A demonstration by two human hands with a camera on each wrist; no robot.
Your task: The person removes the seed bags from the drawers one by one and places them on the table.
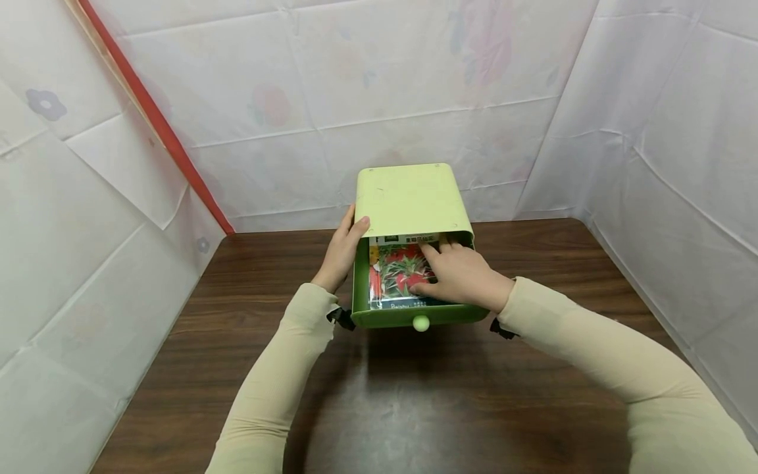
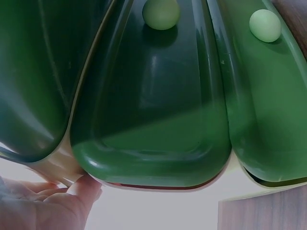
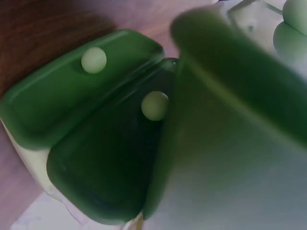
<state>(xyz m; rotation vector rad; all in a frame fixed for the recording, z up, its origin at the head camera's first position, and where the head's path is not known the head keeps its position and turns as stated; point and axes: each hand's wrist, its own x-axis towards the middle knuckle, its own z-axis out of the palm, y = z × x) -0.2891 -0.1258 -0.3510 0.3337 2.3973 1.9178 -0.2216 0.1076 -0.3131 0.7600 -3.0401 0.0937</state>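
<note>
- The left hand (image 1: 342,253), its fingers extended, rests against the left side of the light-green drawer cabinet (image 1: 412,197).
- The right hand (image 1: 464,275), thumb and forefinger spread wide, touches the red-pictured booklet (image 1: 393,273) inside the pulled-out top drawer (image 1: 385,320).

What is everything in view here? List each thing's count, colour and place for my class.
Cabinet: one, pale yellow-green, on the table
Pulled-out drawer: one, green, top of the cabinet
Lower drawers: two, green, beneath it
Knobs: three, pale green, one per drawer
Printed packet: at least one, red, green, dark blue, inside the pulled-out drawer
Table: one, dark brown, below
Wall covering: sheets uncountable, white, faintly patterned, around
Strip: one, red, left wall
Wrist gear: two pieces, black, at the wrists
Sleeves: two, cream, on the arms
Left hand: one, bare, against the cabinet's left side
Right hand: one, bare, reaching into the pulled-out drawer
</note>
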